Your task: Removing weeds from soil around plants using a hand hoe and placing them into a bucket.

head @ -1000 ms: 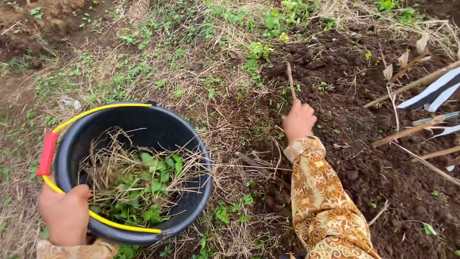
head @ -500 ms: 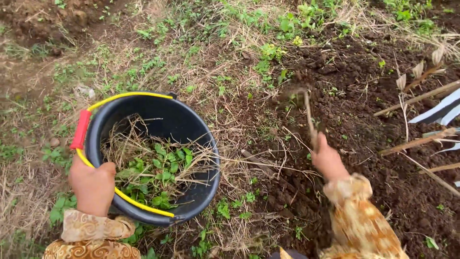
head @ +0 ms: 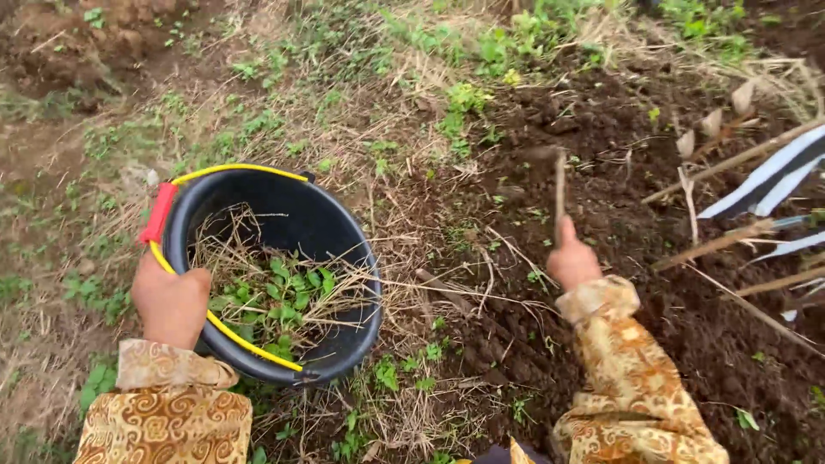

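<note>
Left hand (head: 170, 302): grip closed on black bucket (head: 344, 258) rim. Right hand (head: 573, 260): grip holding thin stick (head: 559, 187) upright in soil (head: 619, 198); best kept firm, low.

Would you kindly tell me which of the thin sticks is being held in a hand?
The upright stick in the right hand, standing over the dark soil; the other pale sticks lie untouched farther right.

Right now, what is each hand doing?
Left hand: closed on the bucket rim and its yellow handle.
Right hand: closed around a stick.
</note>
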